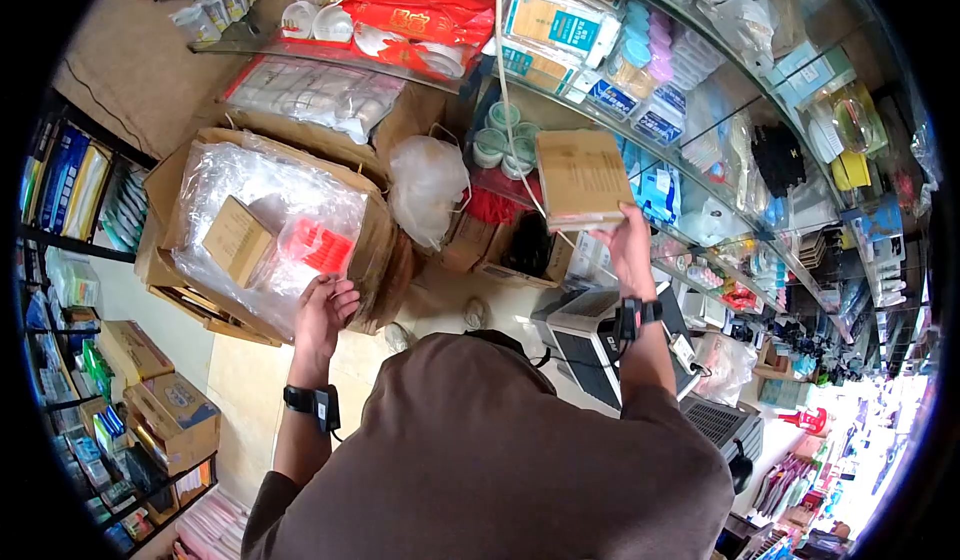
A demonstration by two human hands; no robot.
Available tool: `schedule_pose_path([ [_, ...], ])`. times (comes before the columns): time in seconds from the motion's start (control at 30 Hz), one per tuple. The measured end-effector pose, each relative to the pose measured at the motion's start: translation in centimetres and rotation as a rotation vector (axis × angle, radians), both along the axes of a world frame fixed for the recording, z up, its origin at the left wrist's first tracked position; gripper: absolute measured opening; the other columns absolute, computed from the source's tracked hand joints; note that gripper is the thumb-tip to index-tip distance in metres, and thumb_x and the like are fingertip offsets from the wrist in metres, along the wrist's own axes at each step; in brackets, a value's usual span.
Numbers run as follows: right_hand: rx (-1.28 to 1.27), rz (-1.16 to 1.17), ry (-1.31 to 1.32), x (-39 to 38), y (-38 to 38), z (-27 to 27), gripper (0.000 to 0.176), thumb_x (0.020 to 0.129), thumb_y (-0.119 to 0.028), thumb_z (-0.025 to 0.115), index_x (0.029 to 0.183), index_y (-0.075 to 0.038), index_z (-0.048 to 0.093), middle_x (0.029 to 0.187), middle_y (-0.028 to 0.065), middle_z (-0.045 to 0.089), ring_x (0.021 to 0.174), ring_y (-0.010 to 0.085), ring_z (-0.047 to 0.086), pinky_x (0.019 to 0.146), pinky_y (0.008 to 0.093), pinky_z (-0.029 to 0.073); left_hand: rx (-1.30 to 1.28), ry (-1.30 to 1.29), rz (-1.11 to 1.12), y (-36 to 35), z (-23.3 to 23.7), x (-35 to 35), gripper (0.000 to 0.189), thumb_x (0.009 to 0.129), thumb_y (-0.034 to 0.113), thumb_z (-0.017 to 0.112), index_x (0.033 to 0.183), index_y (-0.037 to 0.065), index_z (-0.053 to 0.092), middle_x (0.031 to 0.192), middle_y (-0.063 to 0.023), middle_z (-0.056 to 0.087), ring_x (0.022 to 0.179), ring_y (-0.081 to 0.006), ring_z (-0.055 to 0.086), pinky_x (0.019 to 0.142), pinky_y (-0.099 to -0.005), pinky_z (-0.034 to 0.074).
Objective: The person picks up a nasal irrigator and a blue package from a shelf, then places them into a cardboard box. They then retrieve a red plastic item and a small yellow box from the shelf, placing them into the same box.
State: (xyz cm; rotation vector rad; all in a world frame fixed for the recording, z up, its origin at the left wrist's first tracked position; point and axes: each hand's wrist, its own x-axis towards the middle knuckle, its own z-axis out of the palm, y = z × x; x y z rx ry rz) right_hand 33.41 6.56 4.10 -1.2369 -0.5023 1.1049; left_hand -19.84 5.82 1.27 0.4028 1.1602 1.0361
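Note:
My right hand (629,245) grips the near edge of a flat brown cardboard box (583,172), raised in front of the glass shelves. My left hand (326,310) is over the near edge of a large open carton (375,260). Its fingers are loosely bent and apart, with nothing seen in them. Clear plastic film (205,225) lines that carton. On the film lie a smaller brown cardboard box (238,241) and a clear pack of red pieces (318,247), close to my left fingertips.
Glass shelves (715,110) with packaged goods run along the right. Green-lidded tubs (490,147) and a white plastic bag (425,190) are behind the carton. A grey machine (590,345) stands by my right arm. Cardboard boxes (170,415) fill the left rack.

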Motion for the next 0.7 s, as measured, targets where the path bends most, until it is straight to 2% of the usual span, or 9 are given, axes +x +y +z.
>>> schedule_pose_path([
  [0.1,0.012,0.045,0.242,-0.6,-4.1,-1.7,0.048,0.096,-0.033,0.056,0.133,-0.002,0.054,0.119,0.0132,0.070,0.101,0.0267,0.072,0.079,0.0398,0.064,0.007,-0.012,-0.024,0.7,0.4,0.8,0.024,0.100,0.013,0.053,0.120,0.001,0.060,0.098,-0.0106,0.070,0.085,-0.0215,0.071,0.077,-0.0331,0.059],
  [0.23,0.093,0.107,0.316,-2.4,-8.2,-2.3,0.044,0.095,-0.029,0.057,0.131,-0.004,0.056,0.121,0.0135,0.070,0.107,0.0272,0.071,0.086,0.0437,0.062,0.028,-0.022,-0.129,1.8,0.4,2.2,0.024,0.101,0.013,0.053,0.120,0.000,0.060,0.098,-0.0100,0.070,0.086,-0.0200,0.071,0.077,-0.0314,0.059],
  [0.3,0.114,0.122,0.264,-3.2,-9.4,-2.3,0.046,0.094,-0.029,0.060,0.132,-0.004,0.057,0.122,0.0139,0.070,0.106,0.0282,0.071,0.088,0.0461,0.062,0.025,-0.027,-0.180,2.1,0.9,3.1,0.024,0.102,0.013,0.053,0.120,0.000,0.061,0.100,-0.0101,0.069,0.087,-0.0185,0.070,0.080,-0.0304,0.058],
  [0.53,0.260,0.231,0.256,-10.5,-8.5,0.5,0.056,0.090,-0.023,0.065,0.140,-0.003,0.051,0.134,0.0154,0.063,0.116,0.0326,0.067,0.097,0.0501,0.058,0.127,-0.062,-0.400,3.2,3.0,6.0,0.030,0.103,0.012,0.049,0.128,-0.002,0.060,0.108,-0.0125,0.069,0.093,-0.0207,0.070,0.084,-0.0305,0.057],
  [0.57,0.263,0.250,0.272,-11.5,-8.2,0.6,0.057,0.090,-0.023,0.065,0.141,-0.003,0.050,0.135,0.0152,0.063,0.117,0.0323,0.067,0.098,0.0505,0.057,0.135,-0.084,-0.440,3.3,2.8,6.0,0.032,0.103,0.017,0.052,0.130,0.000,0.060,0.112,-0.0128,0.069,0.095,-0.0209,0.070,0.085,-0.0313,0.056],
  [0.7,0.242,0.321,0.312,-15.5,-6.7,0.8,0.060,0.089,-0.023,0.067,0.143,-0.006,0.049,0.138,0.0139,0.060,0.123,0.0319,0.063,0.102,0.0524,0.054,0.163,-0.143,-0.488,2.8,2.7,6.5,0.038,0.102,0.024,0.058,0.132,0.000,0.059,0.113,-0.0109,0.069,0.098,-0.0188,0.069,0.086,-0.0322,0.056],
])
